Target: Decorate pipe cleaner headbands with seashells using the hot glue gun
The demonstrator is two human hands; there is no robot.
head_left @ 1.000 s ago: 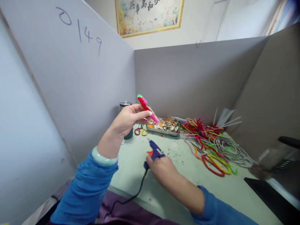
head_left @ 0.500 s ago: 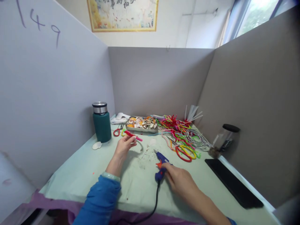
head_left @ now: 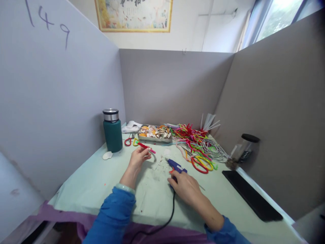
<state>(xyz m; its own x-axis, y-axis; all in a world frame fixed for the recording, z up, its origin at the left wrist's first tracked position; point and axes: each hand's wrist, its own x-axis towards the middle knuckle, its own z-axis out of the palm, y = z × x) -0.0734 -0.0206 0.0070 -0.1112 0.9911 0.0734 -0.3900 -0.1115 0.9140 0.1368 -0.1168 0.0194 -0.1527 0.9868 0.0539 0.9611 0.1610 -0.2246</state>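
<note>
Hands (head_left: 138,159) (head_left: 186,186) hold glue gun (head_left: 177,166) right, red stick (head_left: 143,145) left.

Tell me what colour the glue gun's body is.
The glue gun has a dark blue body, seen in the head view.

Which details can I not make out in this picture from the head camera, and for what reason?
Head view: blue glue gun, handle mostly hidden behind the right hand.
Head view: red-and-pink piece, partly covered by the left hand.
Head view: black cord, far end cut off by the bottom edge.
Head view: framed picture, top cut off by the top edge.
Head view: shell-like pieces, too small and overlapping to count.
</note>
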